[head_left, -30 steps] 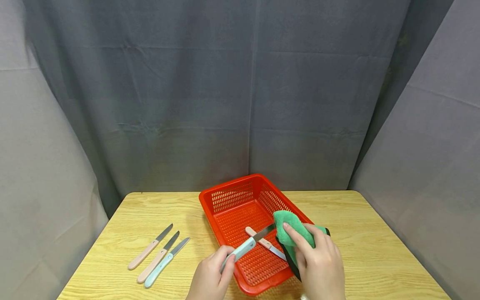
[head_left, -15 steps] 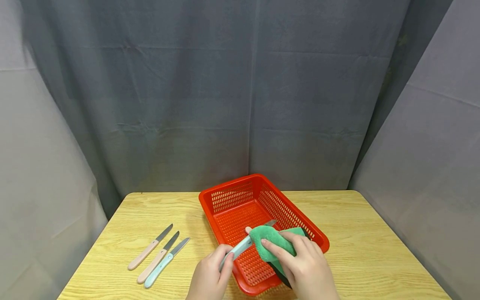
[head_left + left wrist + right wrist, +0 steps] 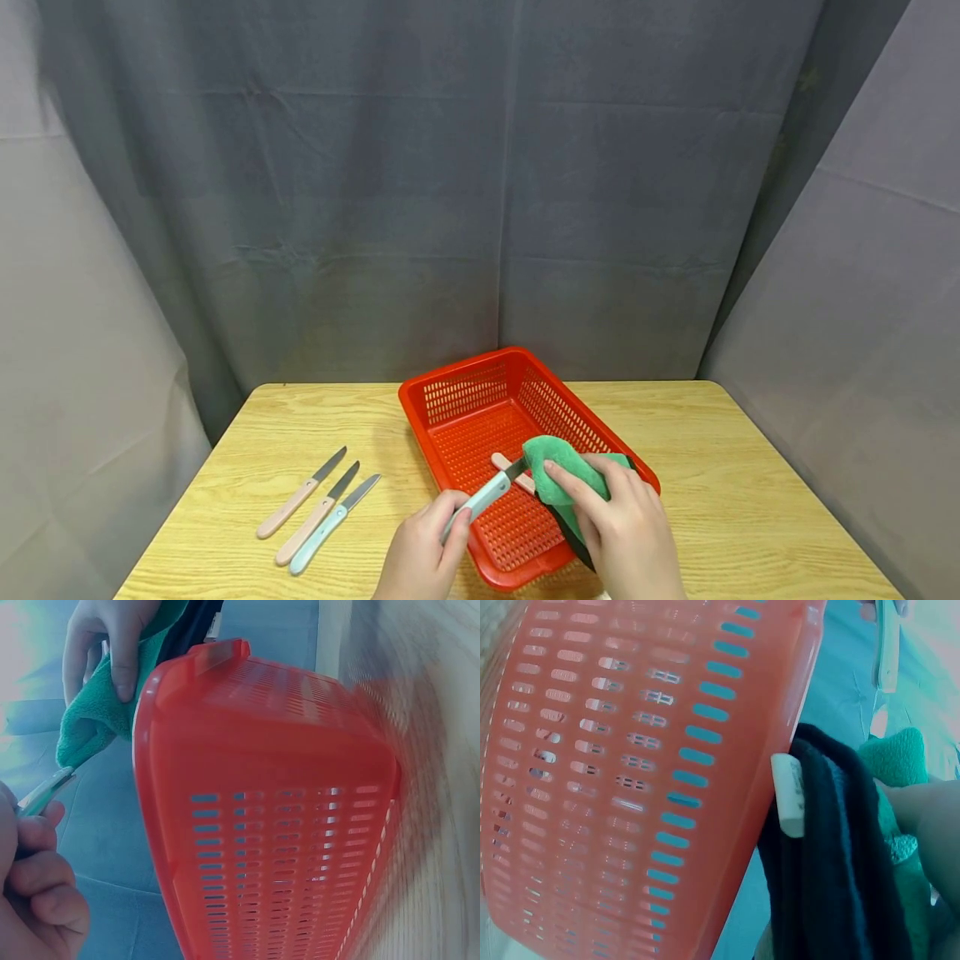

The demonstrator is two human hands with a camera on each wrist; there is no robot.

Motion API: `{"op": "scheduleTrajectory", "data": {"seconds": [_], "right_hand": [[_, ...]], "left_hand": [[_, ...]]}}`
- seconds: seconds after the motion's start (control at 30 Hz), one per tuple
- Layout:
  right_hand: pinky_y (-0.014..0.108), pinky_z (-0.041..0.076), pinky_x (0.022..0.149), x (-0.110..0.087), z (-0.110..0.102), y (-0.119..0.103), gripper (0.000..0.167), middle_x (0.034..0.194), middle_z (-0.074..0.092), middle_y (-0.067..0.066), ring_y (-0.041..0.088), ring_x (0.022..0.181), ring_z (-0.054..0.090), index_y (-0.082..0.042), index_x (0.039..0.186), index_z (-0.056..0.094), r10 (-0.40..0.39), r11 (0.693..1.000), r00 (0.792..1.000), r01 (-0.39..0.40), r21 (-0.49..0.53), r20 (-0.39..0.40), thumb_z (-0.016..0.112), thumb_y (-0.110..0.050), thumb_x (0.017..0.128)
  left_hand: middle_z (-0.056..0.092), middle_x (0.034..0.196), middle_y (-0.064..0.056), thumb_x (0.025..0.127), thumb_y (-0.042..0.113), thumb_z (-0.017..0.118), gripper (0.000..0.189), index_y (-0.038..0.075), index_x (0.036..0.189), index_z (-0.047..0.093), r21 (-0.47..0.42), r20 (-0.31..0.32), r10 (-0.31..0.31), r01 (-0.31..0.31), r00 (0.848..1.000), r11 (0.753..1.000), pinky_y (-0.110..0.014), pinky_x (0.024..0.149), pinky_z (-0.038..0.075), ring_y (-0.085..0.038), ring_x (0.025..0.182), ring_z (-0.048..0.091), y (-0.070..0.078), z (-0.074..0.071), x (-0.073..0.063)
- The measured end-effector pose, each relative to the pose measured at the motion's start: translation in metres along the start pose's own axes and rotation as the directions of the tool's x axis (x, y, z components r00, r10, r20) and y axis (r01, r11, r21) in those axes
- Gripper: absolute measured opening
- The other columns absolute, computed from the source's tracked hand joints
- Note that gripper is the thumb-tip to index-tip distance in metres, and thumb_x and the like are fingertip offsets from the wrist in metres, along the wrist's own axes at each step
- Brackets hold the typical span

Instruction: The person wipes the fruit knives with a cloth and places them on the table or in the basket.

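My left hand (image 3: 423, 546) grips the pale blue handle of a knife (image 3: 487, 497), its blade angled away to the right above the red basket (image 3: 510, 579). My right hand (image 3: 633, 529) pinches a green cloth (image 3: 562, 471) with a dark edge, folded over the outer part of the blade, so the tip is hidden. Only the base of the blade shows. Beneath it in the basket lies a pink-handled knife (image 3: 501, 460), partly covered by the cloth. In the left wrist view, fingers curl round the knife handle (image 3: 45, 791), with the cloth (image 3: 97, 720) beyond.
Left of the basket, two pink-handled knives (image 3: 288, 508) (image 3: 303, 533) and one pale blue-handled knife (image 3: 318, 542) lie side by side on the wooden table (image 3: 750, 517). Grey curtains (image 3: 375, 208) stand behind and at both sides. A white tag (image 3: 787, 795) shows on the cloth.
My right hand slid the cloth left along the blade to near the handle, then back right toward the tip. My left hand and its knife stayed nearly still.
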State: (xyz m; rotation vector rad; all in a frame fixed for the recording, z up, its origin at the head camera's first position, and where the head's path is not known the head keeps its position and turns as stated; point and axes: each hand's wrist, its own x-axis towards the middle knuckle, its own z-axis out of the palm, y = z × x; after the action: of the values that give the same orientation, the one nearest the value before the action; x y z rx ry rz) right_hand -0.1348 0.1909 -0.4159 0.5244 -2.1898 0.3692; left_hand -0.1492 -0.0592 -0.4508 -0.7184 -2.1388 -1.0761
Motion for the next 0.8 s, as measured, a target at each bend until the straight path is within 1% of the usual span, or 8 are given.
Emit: {"op": "scheduleTrajectory", "data": {"seconds": [0.03, 0.1, 0.17, 0.2, 0.23, 0.43, 0.63, 0.8], "right_hand": [[0.049, 0.055, 0.069, 0.000, 0.000, 0.001, 0.035, 0.113, 0.067, 0.014, 0.030, 0.095, 0.065, -0.036, 0.131, 0.070, 0.006, 1.000, 1.000, -0.006, -0.005, -0.017, 0.066, -0.021, 0.100], [0.050, 0.054, 0.068, 0.000, 0.001, 0.003, 0.057, 0.111, 0.067, 0.015, 0.031, 0.091, 0.066, -0.035, 0.129, 0.071, 0.016, 1.000, 0.999, -0.016, -0.019, -0.047, 0.081, -0.006, 0.081], [0.051, 0.054, 0.068, -0.001, 0.001, 0.004, 0.060, 0.110, 0.067, 0.016, 0.033, 0.089, 0.066, -0.033, 0.127, 0.073, 0.031, 0.999, 0.997, -0.034, -0.036, -0.073, 0.084, -0.002, 0.077], [0.052, 0.054, 0.068, -0.001, 0.001, 0.005, 0.072, 0.109, 0.067, 0.016, 0.034, 0.087, 0.065, -0.033, 0.127, 0.073, 0.039, 0.998, 0.996, -0.042, -0.040, -0.082, 0.086, 0.005, 0.066], [0.051, 0.054, 0.067, 0.000, 0.001, 0.006, 0.076, 0.108, 0.067, 0.017, 0.034, 0.085, 0.065, -0.032, 0.126, 0.073, 0.041, 0.998, 0.994, -0.046, -0.048, -0.102, 0.089, 0.007, 0.062], [0.053, 0.051, 0.063, 0.000, -0.004, 0.008, 0.079, 0.107, 0.067, 0.020, 0.039, 0.083, 0.064, -0.029, 0.128, 0.073, 0.111, 0.990, 0.981, -0.124, -0.073, -0.160, 0.083, 0.012, 0.062], [0.054, 0.051, 0.067, 0.000, -0.008, 0.006, 0.080, 0.113, 0.066, 0.018, 0.040, 0.090, 0.064, -0.031, 0.129, 0.072, 0.186, 0.976, 0.969, -0.201, -0.082, -0.163, 0.085, 0.012, 0.063], [0.054, 0.051, 0.068, 0.000, -0.010, 0.005, 0.078, 0.113, 0.066, 0.018, 0.038, 0.090, 0.063, -0.030, 0.129, 0.072, 0.197, 0.974, 0.968, -0.212, -0.086, -0.155, 0.085, 0.010, 0.064]], "left_hand": [[0.048, 0.068, 0.017, 0.090, 0.000, 0.068, 0.018, 0.016, 0.098, 0.065, 0.000, 0.001, 0.001, -0.001, 1.000, 1.000, -0.005, 0.056, 0.031, 0.010, 0.060, 0.036, 0.000, 0.000, 0.000], [0.049, 0.068, 0.017, 0.090, 0.000, 0.069, 0.018, 0.016, 0.098, 0.065, 0.000, 0.002, 0.005, -0.005, 1.000, 1.000, -0.005, 0.056, 0.031, 0.010, 0.060, 0.037, 0.000, 0.001, 0.000], [0.049, 0.068, 0.018, 0.090, 0.000, 0.069, 0.018, 0.016, 0.098, 0.065, -0.002, 0.002, 0.008, -0.008, 1.000, 1.000, -0.005, 0.056, 0.031, 0.010, 0.060, 0.037, 0.001, 0.001, 0.000], [0.048, 0.068, 0.018, 0.090, 0.000, 0.069, 0.018, 0.016, 0.098, 0.065, -0.002, 0.003, 0.007, -0.007, 1.000, 1.000, -0.005, 0.056, 0.031, 0.010, 0.060, 0.037, 0.001, 0.000, 0.001], [0.048, 0.068, 0.018, 0.090, 0.000, 0.069, 0.018, 0.016, 0.098, 0.065, 0.001, 0.005, 0.005, -0.005, 1.000, 1.000, -0.005, 0.055, 0.032, 0.010, 0.060, 0.037, 0.002, 0.000, 0.001], [0.045, 0.074, 0.020, 0.096, 0.006, 0.067, 0.011, 0.016, 0.098, 0.064, 0.021, 0.079, -0.068, 0.066, 0.995, 0.998, -0.011, 0.054, 0.034, 0.008, 0.061, 0.035, 0.008, -0.005, 0.007], [0.049, 0.082, 0.015, 0.104, 0.017, 0.061, 0.007, 0.018, 0.099, 0.066, 0.101, 0.173, -0.183, 0.167, 0.968, 0.981, -0.018, 0.058, 0.041, 0.004, 0.064, 0.040, 0.009, -0.015, 0.020], [0.052, 0.084, 0.013, 0.104, 0.019, 0.062, 0.010, 0.017, 0.096, 0.068, 0.187, 0.214, -0.220, 0.182, 0.952, 0.965, -0.022, 0.064, 0.043, -0.002, 0.071, 0.044, 0.005, -0.020, 0.037]]}}
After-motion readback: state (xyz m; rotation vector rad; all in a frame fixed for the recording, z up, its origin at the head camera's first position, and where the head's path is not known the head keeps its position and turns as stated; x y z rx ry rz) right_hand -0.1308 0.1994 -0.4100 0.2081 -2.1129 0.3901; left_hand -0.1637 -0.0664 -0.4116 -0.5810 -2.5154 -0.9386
